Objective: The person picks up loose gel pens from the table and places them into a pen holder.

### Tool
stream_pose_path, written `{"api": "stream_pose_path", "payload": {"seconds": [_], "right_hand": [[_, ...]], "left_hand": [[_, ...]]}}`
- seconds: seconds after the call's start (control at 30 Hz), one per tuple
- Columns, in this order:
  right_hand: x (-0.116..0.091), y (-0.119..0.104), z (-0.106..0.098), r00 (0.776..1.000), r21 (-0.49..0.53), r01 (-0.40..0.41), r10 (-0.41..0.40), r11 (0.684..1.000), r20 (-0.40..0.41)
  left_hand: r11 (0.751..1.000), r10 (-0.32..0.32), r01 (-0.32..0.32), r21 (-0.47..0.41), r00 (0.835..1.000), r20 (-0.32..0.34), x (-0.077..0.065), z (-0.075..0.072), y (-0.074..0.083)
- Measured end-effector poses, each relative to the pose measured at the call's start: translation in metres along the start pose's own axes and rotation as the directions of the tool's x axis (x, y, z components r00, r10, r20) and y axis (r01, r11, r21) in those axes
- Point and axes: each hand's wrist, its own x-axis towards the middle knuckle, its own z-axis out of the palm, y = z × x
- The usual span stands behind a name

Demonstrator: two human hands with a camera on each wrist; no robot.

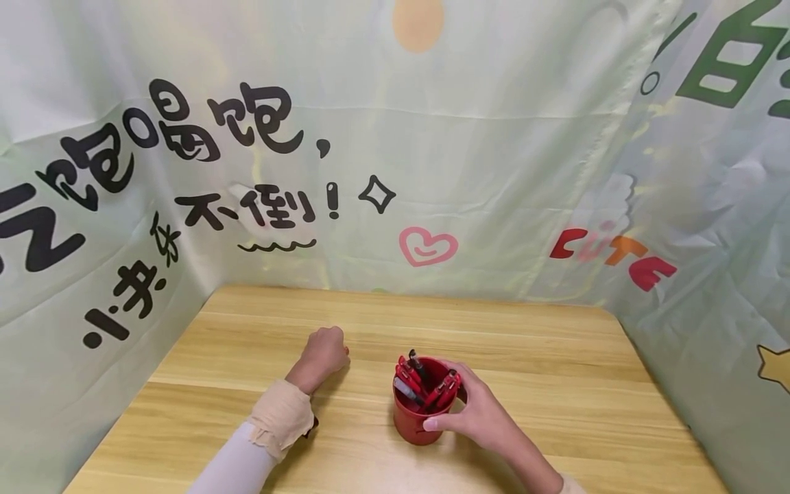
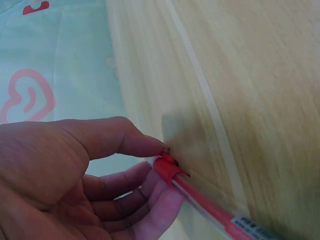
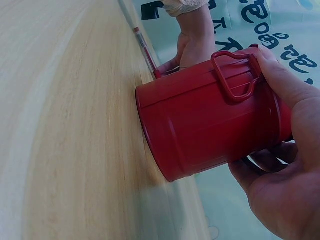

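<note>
My left hand (image 1: 326, 351) is over the left middle of the table. In the left wrist view its thumb and fingers pinch the capped-looking end of a red pen (image 2: 205, 200) with a clear barrel and a printed label. The pen slants down toward the tabletop; its far end is out of that view. My right hand (image 1: 484, 412) grips a red cup (image 1: 410, 425) near the rim, thumb at the front and fingers round the far side. Several pens (image 1: 407, 374), red and dark, stand in the cup. A wire-like red handle (image 3: 235, 77) shows on its side.
The light wooden table (image 1: 247, 329) lies beneath both hands. Pale printed cloth (image 1: 494, 171) rises at its back and on both sides, with black lettering and a pink heart (image 1: 428, 247).
</note>
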Motion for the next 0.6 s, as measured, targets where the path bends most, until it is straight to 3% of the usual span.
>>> {"api": "stream_pose_path", "payload": {"seconds": [0.4, 0.6], "right_hand": [[-0.0001, 0.0006, -0.0003, 1.000, 0.005, -0.006, 0.006, 1.000, 0.004], [-0.0003, 0.0008, -0.0007, 1.000, 0.006, -0.005, 0.005, 1.000, 0.005]], "left_hand": [[0.999, 0.046, -0.046, 0.012, 0.999, -0.028, -0.0006, 0.0028, 0.0007], [0.997, 0.041, -0.044, -0.059, 0.998, -0.043, 0.0016, -0.0007, 0.0046]]}}
